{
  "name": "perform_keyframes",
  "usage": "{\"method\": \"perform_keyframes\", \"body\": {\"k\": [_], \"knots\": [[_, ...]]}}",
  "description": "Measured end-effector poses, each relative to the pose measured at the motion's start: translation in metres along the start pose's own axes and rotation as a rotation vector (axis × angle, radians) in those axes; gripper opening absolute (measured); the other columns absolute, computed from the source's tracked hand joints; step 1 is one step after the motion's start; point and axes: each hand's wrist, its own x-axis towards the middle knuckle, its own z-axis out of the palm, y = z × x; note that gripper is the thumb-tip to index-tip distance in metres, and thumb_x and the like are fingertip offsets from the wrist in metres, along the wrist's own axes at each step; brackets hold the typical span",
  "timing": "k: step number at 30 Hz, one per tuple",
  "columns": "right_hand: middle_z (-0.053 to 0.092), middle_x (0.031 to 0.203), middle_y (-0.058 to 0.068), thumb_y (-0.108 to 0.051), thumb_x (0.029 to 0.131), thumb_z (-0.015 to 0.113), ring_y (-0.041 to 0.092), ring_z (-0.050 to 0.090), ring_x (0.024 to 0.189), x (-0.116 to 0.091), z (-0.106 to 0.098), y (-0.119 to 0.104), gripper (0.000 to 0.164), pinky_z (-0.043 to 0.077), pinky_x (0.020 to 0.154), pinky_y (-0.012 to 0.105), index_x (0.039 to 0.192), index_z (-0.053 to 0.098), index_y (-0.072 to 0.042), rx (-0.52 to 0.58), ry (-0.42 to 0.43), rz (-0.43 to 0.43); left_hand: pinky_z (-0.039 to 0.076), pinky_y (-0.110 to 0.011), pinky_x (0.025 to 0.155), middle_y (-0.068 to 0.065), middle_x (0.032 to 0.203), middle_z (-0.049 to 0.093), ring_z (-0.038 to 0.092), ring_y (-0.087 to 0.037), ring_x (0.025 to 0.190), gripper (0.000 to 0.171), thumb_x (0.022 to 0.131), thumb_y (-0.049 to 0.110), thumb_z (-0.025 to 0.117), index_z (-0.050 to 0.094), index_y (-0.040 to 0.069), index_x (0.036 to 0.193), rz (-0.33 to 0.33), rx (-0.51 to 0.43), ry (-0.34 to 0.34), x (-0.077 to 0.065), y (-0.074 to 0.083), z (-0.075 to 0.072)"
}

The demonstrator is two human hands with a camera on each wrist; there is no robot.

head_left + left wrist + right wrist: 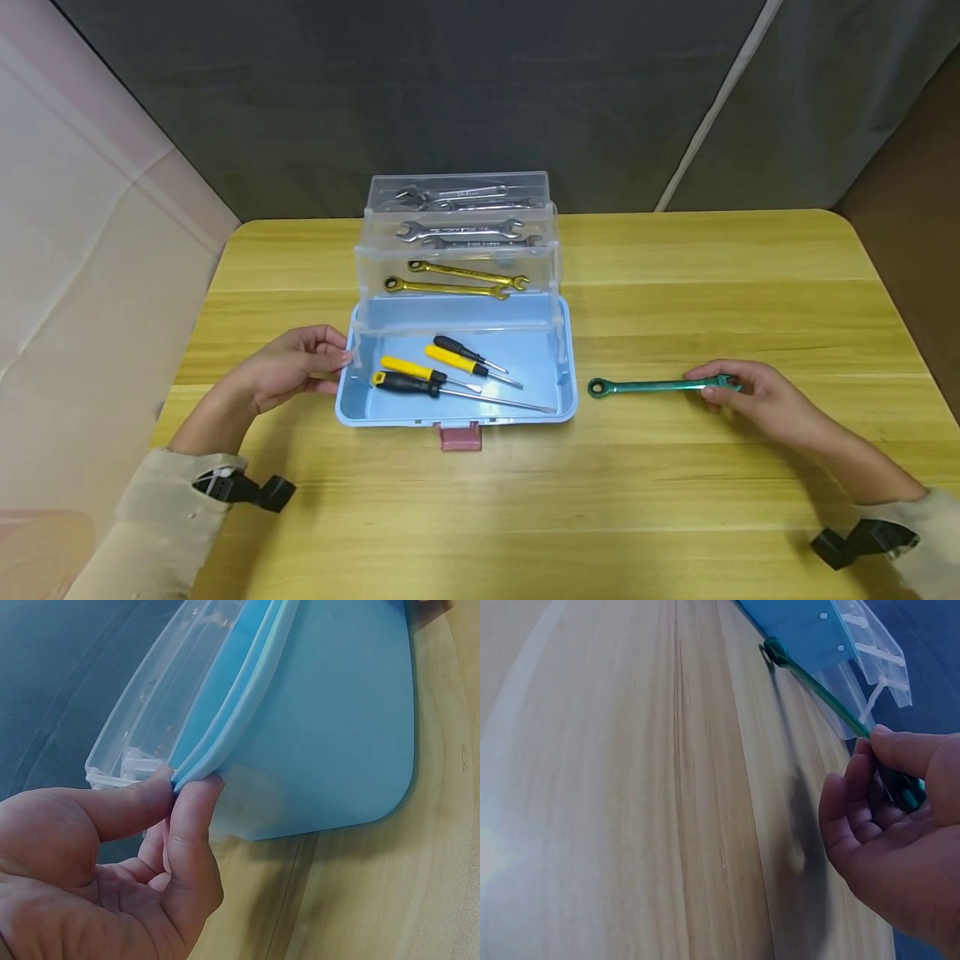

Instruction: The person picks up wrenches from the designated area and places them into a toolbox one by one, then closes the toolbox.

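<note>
A light blue toolbox (457, 421) stands open on the table, its clear trays fanned up at the back. My left hand (303, 362) pinches the box's left rim between thumb and forefinger, as the left wrist view shows close up. In my right hand (757, 396) is a green ratcheting wrench (652, 386), pinched near its open end. Its ring end points left toward the box, and in the right wrist view the wrench (821, 691) casts a shadow on the table below. Several screwdrivers (465, 392) with yellow and black handles lie in the box's bottom.
Two gold wrenches (450, 288) lie in the lowest clear tray. Silver wrenches (459, 230) are in the middle tray, and an adjustable wrench (457, 195) is among those in the top one. A pink latch (460, 437) hangs at the box's front. A dark curtain (450, 100) hangs behind the table.
</note>
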Motion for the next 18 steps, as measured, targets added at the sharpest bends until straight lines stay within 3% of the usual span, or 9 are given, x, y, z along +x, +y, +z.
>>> {"method": "perform_keyframes", "body": {"k": [10, 18], "knots": [[0.068, 0.095, 0.01, -0.004, 0.104, 0.055, 0.016, 0.064, 0.086, -0.001, -0.006, -0.01, 0.023, 0.054, 0.076, 0.022, 0.125, 0.065, 0.001, 0.05, 0.027, 0.05, 0.06, -0.028, 0.077, 0.002, 0.091, 0.064, 0.066, -0.012, 0.084, 0.013, 0.105, 0.007, 0.055, 0.049, -0.001, 0.113, -0.008, -0.007, 0.005, 0.0, 0.0, 0.0], [0.068, 0.099, 0.002, 0.007, 0.104, 0.047, 0.015, 0.065, 0.091, 0.006, -0.017, -0.018, 0.031, 0.055, 0.084, 0.022, 0.124, 0.068, -0.005, 0.366, -0.014, -0.013, 0.061, -0.028, 0.076, 0.001, 0.091, 0.064, 0.066, -0.012, 0.084, 0.014, 0.105, 0.007, 0.055, 0.049, -0.001, 0.114, -0.011, -0.016, 0.002, 0.001, -0.001, 0.001]]}}
